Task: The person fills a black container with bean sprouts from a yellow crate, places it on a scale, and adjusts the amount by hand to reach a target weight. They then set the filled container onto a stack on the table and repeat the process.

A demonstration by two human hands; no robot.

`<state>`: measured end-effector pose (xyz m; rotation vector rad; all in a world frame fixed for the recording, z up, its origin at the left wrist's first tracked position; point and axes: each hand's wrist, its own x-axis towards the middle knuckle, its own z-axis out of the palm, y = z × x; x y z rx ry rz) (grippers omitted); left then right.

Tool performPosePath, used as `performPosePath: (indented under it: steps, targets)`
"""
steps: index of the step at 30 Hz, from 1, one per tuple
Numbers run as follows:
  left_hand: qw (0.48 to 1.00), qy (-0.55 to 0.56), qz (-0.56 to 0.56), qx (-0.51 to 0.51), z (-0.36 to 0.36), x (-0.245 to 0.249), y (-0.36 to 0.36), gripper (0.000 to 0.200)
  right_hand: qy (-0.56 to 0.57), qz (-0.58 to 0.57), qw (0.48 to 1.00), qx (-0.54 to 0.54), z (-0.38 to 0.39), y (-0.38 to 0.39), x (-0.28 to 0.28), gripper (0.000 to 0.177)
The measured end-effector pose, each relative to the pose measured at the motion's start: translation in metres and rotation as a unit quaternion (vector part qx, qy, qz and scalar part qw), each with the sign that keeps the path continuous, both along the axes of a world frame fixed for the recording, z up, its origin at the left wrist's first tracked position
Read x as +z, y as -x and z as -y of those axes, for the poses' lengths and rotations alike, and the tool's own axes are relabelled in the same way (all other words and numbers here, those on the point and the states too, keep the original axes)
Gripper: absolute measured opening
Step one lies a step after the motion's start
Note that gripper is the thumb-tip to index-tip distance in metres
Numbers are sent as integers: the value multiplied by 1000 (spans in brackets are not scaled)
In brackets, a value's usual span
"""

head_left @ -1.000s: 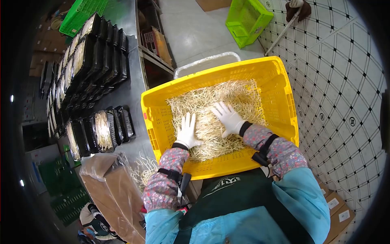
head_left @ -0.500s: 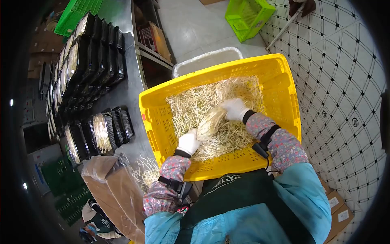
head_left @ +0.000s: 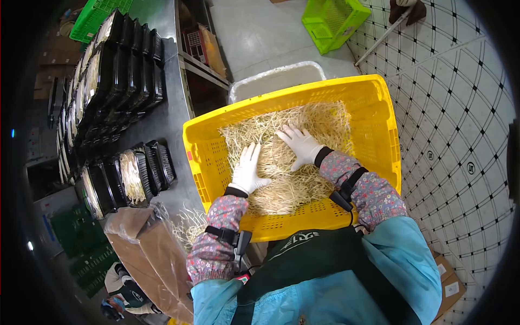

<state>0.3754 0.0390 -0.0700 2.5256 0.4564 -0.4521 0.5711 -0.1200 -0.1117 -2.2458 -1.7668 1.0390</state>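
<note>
Pale, thin bean sprouts [head_left: 287,189] form a thick layer in a yellow plastic crate [head_left: 374,157] in front of me. My left hand [head_left: 248,170], in a white glove, lies on the sprouts near the crate's left side, fingers stretched out. My right hand [head_left: 301,145], also gloved in white, rests spread over the middle of the heap. Both hands touch the top of the sprouts and hold nothing. Some sprouts under the palms are hidden.
Black trays [head_left: 108,81] packed with sprouts are stacked on the metal table [head_left: 181,108] at left. A brown carton [head_left: 146,244] under plastic and loose sprouts [head_left: 189,225] lie nearer. A green crate [head_left: 333,24] stands beyond. A co-worker [head_left: 130,292] is at lower left.
Half a second ago both hands held a bunch of sprouts between them above the heap. Now the bunch is released, and both hands lie flat with fingers spread on the sprouts.
</note>
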Motion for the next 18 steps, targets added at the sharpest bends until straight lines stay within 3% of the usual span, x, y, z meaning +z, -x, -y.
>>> performPosePath:
  steps: [3, 4, 5, 6, 7, 8, 9, 10, 11, 12, 15, 18]
  targets:
    - [997, 41, -41, 45, 6, -45, -4, 131, -14, 28, 999, -15, 12, 13, -17, 128]
    - [997, -20, -69, 38, 14, -49, -8, 129, -23, 24, 999, -26, 13, 21, -21, 125]
    - [992, -8, -105, 73, 19, -52, -13, 124, -31, 20, 999, -38, 16, 28, -24, 123]
    - [984, 3, -141, 107, 22, -54, -19, 120, -93, 27, 993, -74, 18, 33, -22, 86]
    - [974, 15, -177, 141, 24, -55, -22, 116, -72, 13, 995, -74, 19, 31, -26, 71]
    - [990, -49, -83, 103, 27, -80, -6, 85, -52, -1, 996, -73, 18, 29, -33, 57]
    - [989, -38, -113, 89, 27, -79, -4, 77, -32, -16, 997, -72, 18, 26, -41, 43]
    - [987, -28, -142, 76, 26, -74, -4, 70, -127, 5, 989, -79, 25, 20, -43, 19]
    - [983, -17, -170, 63, 26, -69, -4, 63, -91, 14, 992, -92, 31, 10, -45, 18]
    - [992, -25, -98, 76, 30, -58, 3, 50, -54, 23, 993, -103, 33, -4, -37, 18]
    - [994, -37, -97, 13, 33, -33, 17, 50, -59, 39, 973, -218, 40, -44, -24, 18]
    - [999, -11, -6, -38, 43, -24, 26, 63, -123, -3, 968, -218, 29, -41, -4, 21]
